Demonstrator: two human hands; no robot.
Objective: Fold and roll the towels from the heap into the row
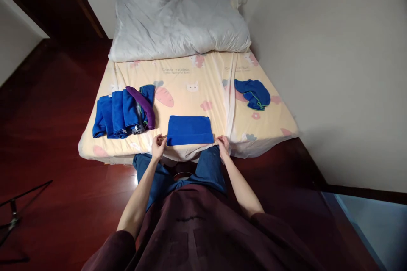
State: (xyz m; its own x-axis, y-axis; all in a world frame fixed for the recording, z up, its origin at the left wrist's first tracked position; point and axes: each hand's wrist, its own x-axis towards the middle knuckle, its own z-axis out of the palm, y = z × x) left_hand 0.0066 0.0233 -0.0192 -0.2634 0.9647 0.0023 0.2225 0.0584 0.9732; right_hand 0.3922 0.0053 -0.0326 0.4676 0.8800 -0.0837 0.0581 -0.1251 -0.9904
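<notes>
A blue towel (188,125) lies flat near the front edge of the bed, with a strip folded over along its near side. My left hand (158,147) pinches the left end of that folded strip. At the opposite end, my right hand (223,145) has its thumb and fingers closed on the strip's right corner. Several rolled or folded blue towels (118,114) lie together to the left, with a purple roll (143,106) resting across them. Farther right is a crumpled blue cloth (253,93) with green edging.
The bed (190,101) has a yellow rabbit-and-carrot sheet under a thin, see-through cover. A grey-white quilt (181,25) is bunched at the headboard. A wall (330,72) stands on the right. Black stand legs (13,214) are on the dark red floor at left.
</notes>
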